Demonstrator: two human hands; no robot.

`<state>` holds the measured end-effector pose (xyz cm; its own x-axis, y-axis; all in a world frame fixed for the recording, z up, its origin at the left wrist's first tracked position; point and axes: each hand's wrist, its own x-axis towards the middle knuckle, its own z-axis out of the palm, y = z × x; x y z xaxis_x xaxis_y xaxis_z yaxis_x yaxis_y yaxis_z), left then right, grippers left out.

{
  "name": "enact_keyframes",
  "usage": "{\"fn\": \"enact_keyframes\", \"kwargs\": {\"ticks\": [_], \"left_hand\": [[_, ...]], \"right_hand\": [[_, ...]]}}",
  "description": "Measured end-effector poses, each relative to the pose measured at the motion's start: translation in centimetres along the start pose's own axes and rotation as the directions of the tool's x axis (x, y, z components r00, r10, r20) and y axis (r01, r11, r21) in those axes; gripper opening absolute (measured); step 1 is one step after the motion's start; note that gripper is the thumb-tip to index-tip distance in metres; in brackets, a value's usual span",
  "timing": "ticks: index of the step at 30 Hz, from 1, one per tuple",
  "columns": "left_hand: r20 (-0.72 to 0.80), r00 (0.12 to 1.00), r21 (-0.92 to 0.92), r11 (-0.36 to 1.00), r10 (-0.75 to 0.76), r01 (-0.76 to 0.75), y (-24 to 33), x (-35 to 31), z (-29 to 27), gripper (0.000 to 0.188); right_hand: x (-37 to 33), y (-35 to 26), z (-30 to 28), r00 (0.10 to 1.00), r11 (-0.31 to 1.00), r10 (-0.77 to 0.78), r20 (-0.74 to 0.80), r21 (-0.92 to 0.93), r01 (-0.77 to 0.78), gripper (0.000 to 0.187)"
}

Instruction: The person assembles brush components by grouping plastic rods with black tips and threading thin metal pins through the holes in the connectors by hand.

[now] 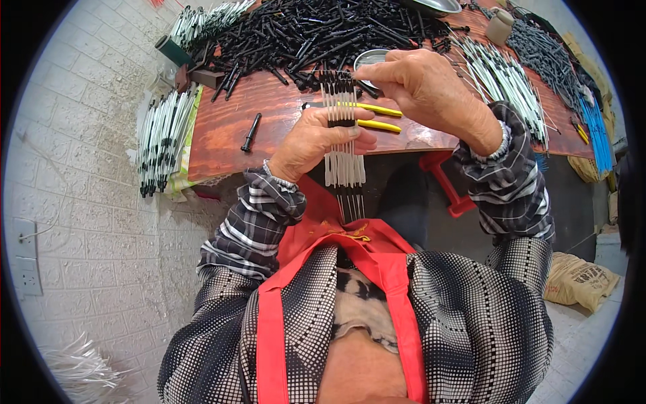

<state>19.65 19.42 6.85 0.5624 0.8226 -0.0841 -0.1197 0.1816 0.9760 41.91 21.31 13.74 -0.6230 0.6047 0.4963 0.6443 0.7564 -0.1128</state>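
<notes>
My left hand [304, 143] is closed round a flat row of thin rods [344, 170] with white sleeves and black fittings. The rods stand side by side, their bare metal ends pointing down toward my lap. At the row's black upper ends, my right hand [431, 89] is closed in a pinch, thumb and forefinger together. Whatever lies between those fingertips is too small to make out. Behind the rods, pliers with yellow handles [380, 125] lie on the table. A round metal dish [369, 59] is partly hidden by my right hand.
A large pile of black plastic parts [303, 34] covers the back of the wooden table [222, 145]. One black part [252, 132] lies apart. Bundles of white rods [165, 138] sit left, with more white rods [505, 84] right. A red frame [447, 185] is below the table edge.
</notes>
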Motion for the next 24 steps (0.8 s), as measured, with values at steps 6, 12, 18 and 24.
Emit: {"fn": "enact_keyframes", "kwargs": {"ticks": [6,12,18,24], "left_hand": [[0.004,1.0,-0.052,0.999,-0.005,0.006,0.1,0.2,-0.1,0.03],[0.001,1.0,-0.012,1.0,0.003,-0.003,-0.2,0.3,-0.5,0.033],[0.003,1.0,-0.036,0.999,-0.007,0.007,-0.9,0.3,-1.2,0.031],[0.016,1.0,-0.029,1.0,-0.005,0.006,-1.1,0.4,-1.7,0.032]], "right_hand": [[0.2,0.4,0.2,0.999,0.999,-0.031,-0.043,0.029,0.033,0.03],[0.6,0.8,1.2,0.996,0.998,-0.06,-0.061,0.017,0.061,0.03],[0.7,1.9,2.8,0.981,0.982,-0.116,-0.154,0.133,0.137,0.029],[0.8,1.5,2.8,0.978,0.988,-0.126,-0.165,0.066,0.139,0.027]]}}
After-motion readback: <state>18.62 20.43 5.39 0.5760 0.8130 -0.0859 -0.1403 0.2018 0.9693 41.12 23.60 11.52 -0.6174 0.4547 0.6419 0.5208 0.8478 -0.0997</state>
